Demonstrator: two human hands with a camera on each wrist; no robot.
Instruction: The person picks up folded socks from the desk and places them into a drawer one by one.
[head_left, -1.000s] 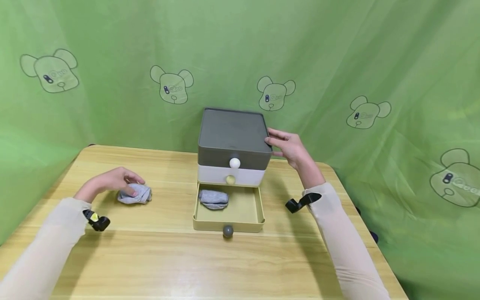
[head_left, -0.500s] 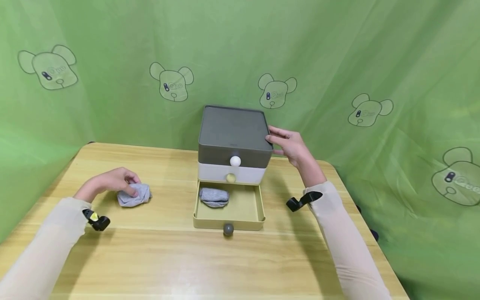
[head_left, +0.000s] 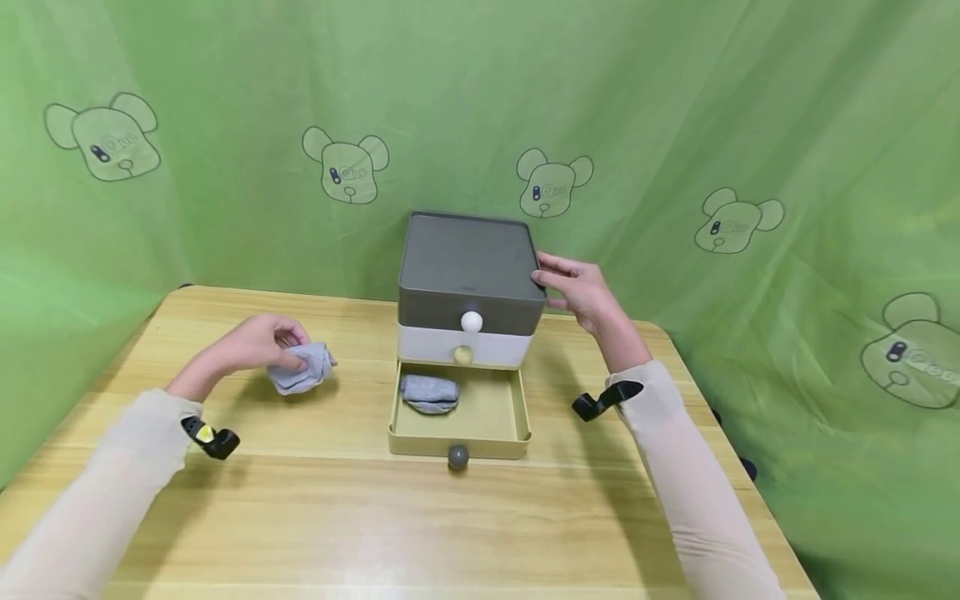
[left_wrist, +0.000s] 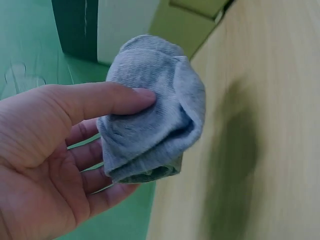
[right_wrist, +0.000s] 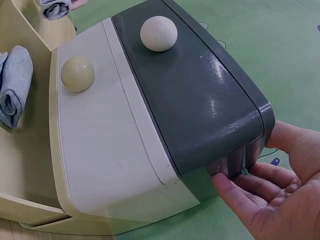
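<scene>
While one rolled sock [head_left: 428, 393] lay in the open drawer [head_left: 517, 417], left hand [head_left: 258, 343] gripped the second sock [head_left: 302, 368] above the table; right hand [head_left: 581, 292] steadied the cabinet [head_left: 465, 267], fingers flat

Grey socks [head_left: 302, 368], green bear-print backdrop [head_left: 675, 125] — drawers [head_left: 468, 287] dark grey, white, olive-yellow.

The person wore long, close-fitting sleeves of pale beige cloth, the left sleeve [head_left: 97, 492] and the right sleeve [head_left: 693, 492] both ending at the wrist. The left hand [head_left: 258, 343] and right hand [head_left: 581, 292] were bare. A small black clip [head_left: 213, 439] with a yellow mark sat at the left cuff; a plain black clip [head_left: 603, 401] sat at the right.
</scene>
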